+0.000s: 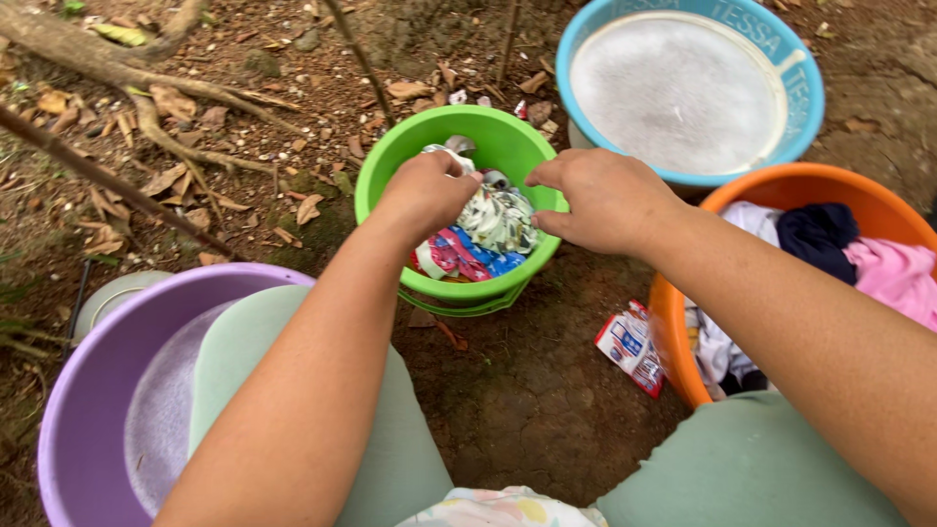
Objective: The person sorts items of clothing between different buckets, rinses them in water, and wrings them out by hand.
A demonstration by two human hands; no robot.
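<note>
- The blue tub (806, 117), full of foamy water, was set on the dirt just behind the orange tub (683, 366) and green bucket (390, 156); a knock from the right forearm could probably have slopped suds over the ground.
- The purple tub (73, 390), also holding sudsy water, was pressed against the left knee; a shift of the leg might have tipped or spilled it.
- The orange tub was heaped with clothes (859, 259), white, dark and pink, reaching to the rim; a brush of the right arm could have dragged a piece onto the soil.
- The green bucket was packed with crumpled sachets (493, 224); being light, it could have toppled if pulled sideways.
- The left hand (425, 190) was seen with its grip pinched on a sachet at the top of the pile; neighbours could have been lifted out with it.
- The right hand (605, 200) was held over the bucket's rim, fingers loosely curled, nothing gripped.
- A packet (630, 346) lay on the dirt beside the orange tub, where it could have been trodden on.
</note>
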